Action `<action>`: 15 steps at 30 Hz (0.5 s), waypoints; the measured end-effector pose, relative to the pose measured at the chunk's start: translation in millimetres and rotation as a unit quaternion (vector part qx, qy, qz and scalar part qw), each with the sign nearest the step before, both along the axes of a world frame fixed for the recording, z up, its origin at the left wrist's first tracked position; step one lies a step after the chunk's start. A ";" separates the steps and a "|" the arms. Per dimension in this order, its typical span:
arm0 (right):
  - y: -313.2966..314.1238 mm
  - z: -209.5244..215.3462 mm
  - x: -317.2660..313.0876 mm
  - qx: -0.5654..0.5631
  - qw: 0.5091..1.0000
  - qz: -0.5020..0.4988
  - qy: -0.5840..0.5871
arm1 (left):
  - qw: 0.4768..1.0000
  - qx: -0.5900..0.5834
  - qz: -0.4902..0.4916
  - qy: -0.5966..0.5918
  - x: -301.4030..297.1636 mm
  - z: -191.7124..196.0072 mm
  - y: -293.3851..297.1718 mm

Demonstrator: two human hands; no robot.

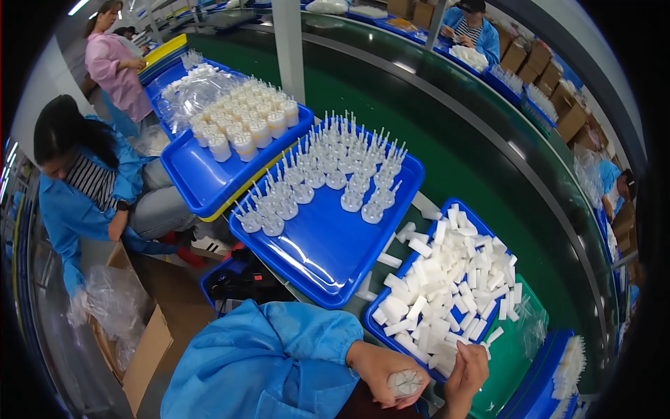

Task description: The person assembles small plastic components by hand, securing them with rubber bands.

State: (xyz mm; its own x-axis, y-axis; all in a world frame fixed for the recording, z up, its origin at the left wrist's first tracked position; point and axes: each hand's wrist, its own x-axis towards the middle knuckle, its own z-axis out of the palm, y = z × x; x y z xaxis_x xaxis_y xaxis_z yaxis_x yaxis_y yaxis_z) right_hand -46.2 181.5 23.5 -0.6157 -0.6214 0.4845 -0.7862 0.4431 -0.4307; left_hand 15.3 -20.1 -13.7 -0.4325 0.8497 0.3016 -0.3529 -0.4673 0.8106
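My left hand (380, 369) is closed around a small round part (405, 383), whitish with a segmented top. Beside it my right hand (469, 371) has its fingers pinched at the near edge of a heap of small white blocks (447, 279). A white strip (494, 336) shows at those fingertips and seems to be held. The heap fills a blue tray (372, 315) and spills over its right edge. Ahead of my left arm, a larger blue tray (314, 262) carries rows of clear plastic parts (335, 157) with upright prongs at its far side.
Another blue tray (185, 178) at far left holds white cylinders (244, 119). A green conveyor belt (447, 153) curves behind the trays. A green tray (513, 370) lies at right. At left a co-worker (91, 174) in blue reaches into an open cardboard box (150, 349).
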 end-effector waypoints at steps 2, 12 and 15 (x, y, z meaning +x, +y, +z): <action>-0.5 -2.9 4.9 -0.031 0.998 -0.034 -0.035 | 0.970 -0.097 0.217 -0.042 0.7 -2.2 3.7; 2.9 2.2 11.6 0.017 0.999 -0.015 0.038 | 0.983 0.031 0.132 -0.126 0.4 -7.3 17.2; -4.7 1.8 19.1 -0.087 0.987 0.021 -0.133 | 0.979 0.090 0.121 -0.134 0.7 -4.6 13.6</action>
State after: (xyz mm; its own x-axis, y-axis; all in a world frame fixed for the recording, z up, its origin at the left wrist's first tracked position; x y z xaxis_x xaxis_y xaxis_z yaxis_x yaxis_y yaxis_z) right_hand -27.1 176.8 25.3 -0.7112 -0.5702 0.4111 -0.6511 0.3137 -0.6912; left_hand 16.0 -6.4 -18.3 -0.6994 0.6556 0.2846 -0.4032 -0.6907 0.6003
